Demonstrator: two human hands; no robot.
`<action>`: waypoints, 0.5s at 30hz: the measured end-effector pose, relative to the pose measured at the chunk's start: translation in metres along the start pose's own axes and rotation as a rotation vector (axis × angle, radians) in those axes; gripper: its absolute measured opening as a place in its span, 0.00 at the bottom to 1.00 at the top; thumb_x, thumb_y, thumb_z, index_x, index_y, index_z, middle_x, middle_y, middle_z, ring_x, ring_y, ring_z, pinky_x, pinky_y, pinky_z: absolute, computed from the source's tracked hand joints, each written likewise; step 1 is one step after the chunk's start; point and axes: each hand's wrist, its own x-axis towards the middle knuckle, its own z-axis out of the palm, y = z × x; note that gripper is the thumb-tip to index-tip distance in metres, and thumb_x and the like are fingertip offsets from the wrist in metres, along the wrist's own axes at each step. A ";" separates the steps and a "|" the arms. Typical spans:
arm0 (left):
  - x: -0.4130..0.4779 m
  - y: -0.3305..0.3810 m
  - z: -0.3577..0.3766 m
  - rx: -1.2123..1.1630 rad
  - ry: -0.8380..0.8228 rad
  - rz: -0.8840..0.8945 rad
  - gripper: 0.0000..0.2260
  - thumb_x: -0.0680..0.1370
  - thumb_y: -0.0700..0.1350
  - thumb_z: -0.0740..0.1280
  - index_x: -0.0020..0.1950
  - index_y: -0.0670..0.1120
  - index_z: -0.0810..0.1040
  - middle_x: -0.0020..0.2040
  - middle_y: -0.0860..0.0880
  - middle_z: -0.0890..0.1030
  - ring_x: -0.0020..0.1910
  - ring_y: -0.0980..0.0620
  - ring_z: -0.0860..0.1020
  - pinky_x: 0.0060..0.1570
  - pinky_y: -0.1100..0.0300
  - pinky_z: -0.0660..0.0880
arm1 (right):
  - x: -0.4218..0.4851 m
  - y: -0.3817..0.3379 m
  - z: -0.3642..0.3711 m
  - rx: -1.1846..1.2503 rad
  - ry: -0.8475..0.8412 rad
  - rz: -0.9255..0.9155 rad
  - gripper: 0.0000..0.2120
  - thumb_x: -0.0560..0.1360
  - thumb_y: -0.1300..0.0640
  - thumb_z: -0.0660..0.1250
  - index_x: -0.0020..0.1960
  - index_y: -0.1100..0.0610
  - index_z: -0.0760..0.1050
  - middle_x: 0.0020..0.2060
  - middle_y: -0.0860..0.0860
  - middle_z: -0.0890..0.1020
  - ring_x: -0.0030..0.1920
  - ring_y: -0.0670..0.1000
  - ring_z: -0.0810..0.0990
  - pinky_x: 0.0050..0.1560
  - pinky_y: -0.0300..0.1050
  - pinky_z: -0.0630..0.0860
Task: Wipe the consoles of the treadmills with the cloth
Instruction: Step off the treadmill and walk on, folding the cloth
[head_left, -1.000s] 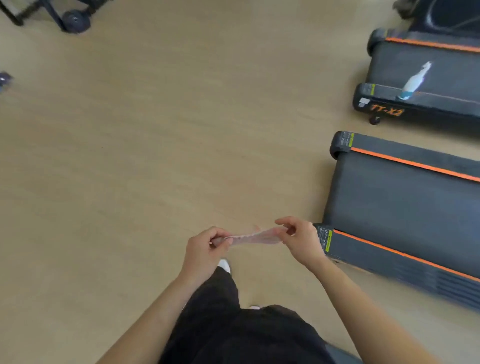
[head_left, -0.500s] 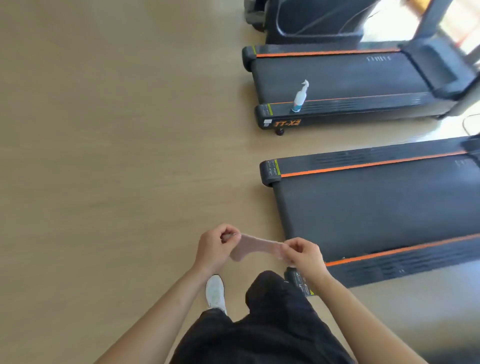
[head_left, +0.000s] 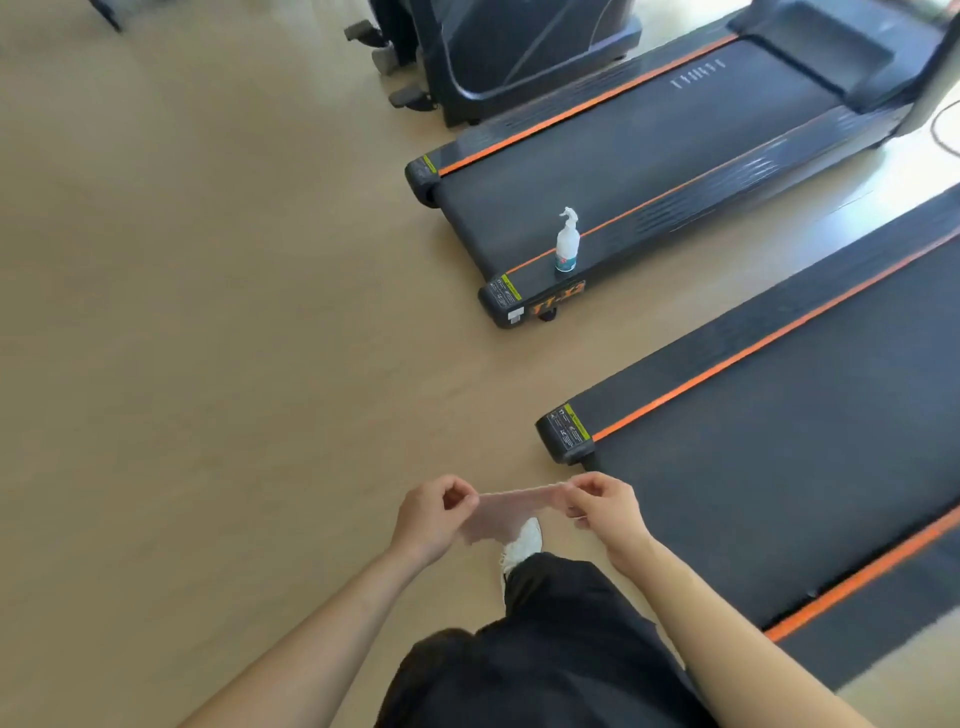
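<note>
A wide light wooden floor (head_left: 182, 338) fills the left side. Low in the middle, the left hand (head_left: 431, 519) pinches one end of a thin pink cloth (head_left: 506, 512) and the right hand (head_left: 605, 506) pinches the other end, above a white shoe (head_left: 522, 545). To the right lie two black treadmills with orange lines, the near treadmill (head_left: 779, 457) and the far treadmill (head_left: 649, 140), where a white spray bottle (head_left: 567, 241) stands upright.

Bright daylight glares from the upper right — slightly soft, wide-angle edges bowed.
</note>
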 end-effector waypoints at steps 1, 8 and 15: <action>0.022 0.009 -0.011 0.018 -0.015 -0.003 0.04 0.79 0.49 0.72 0.44 0.55 0.82 0.43 0.58 0.84 0.44 0.57 0.81 0.43 0.63 0.75 | 0.018 -0.018 0.004 -0.003 -0.006 0.000 0.03 0.76 0.64 0.69 0.47 0.60 0.82 0.41 0.57 0.85 0.38 0.51 0.82 0.36 0.40 0.79; 0.194 0.090 -0.076 0.013 -0.044 0.045 0.04 0.78 0.45 0.72 0.44 0.53 0.83 0.44 0.56 0.84 0.46 0.52 0.81 0.48 0.56 0.77 | 0.150 -0.145 0.008 -0.084 0.080 -0.005 0.05 0.76 0.62 0.70 0.42 0.57 0.80 0.36 0.55 0.84 0.35 0.53 0.81 0.41 0.51 0.82; 0.400 0.186 -0.116 0.044 -0.113 0.232 0.02 0.77 0.46 0.73 0.44 0.51 0.83 0.41 0.55 0.84 0.42 0.55 0.80 0.47 0.58 0.77 | 0.284 -0.269 -0.007 -0.058 0.251 -0.015 0.04 0.77 0.65 0.70 0.44 0.60 0.80 0.35 0.56 0.83 0.34 0.51 0.79 0.30 0.38 0.77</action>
